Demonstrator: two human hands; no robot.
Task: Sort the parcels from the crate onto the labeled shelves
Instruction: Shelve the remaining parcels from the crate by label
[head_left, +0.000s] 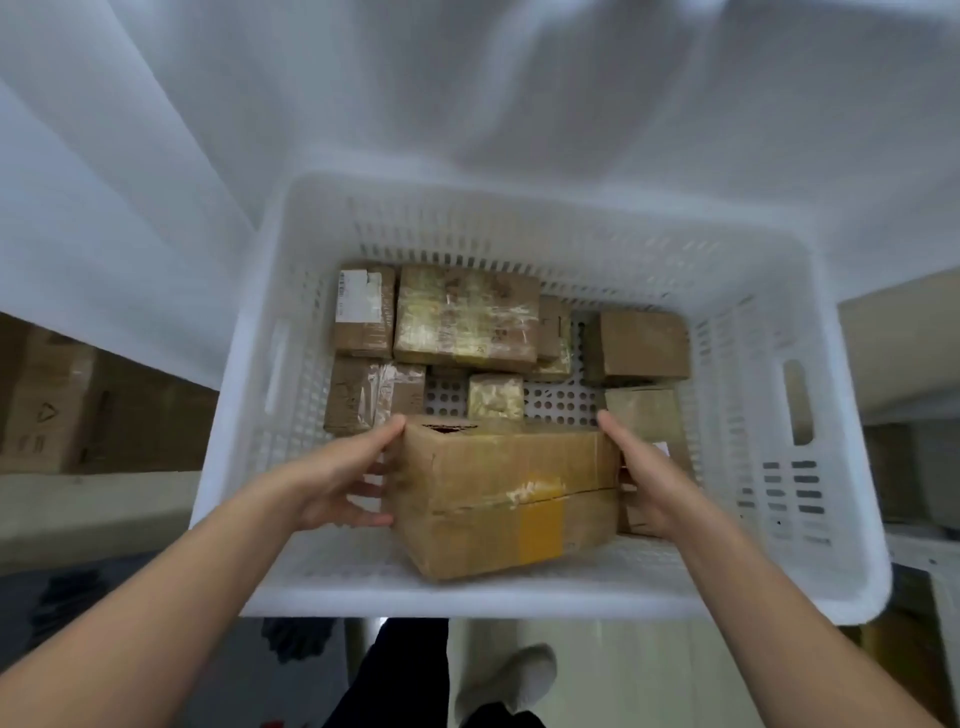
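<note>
Both of my hands are on the big parcel (506, 499), a brown cardboard box with a strip of yellow tape, which sits at the near side of the white crate (519, 597) and is tilted a little. The left hand (337, 478) grips its left end, thumb laid along the top edge and fingers (371, 519) curled against the side; the right hand (647, 478) grips the right end with the thumb on the top corner, its other digits hidden behind the box. Whether the box rests on the crate floor or hangs clear of it I cannot tell. Farther in lie more parcels: a wide taped parcel (465, 317) at the back, a small labelled parcel (363, 312) touching its left side, a plain brown parcel (644, 345) at the right, a plastic-wrapped parcel (374, 395) against the left wall, and a small cube parcel (496, 397) just beyond the box I hold. White cloth (467, 104) hangs behind the crate, cardboard cartons (52, 405) stand at the far left, and a pale shoe (519, 675) shows on the floor below
</note>
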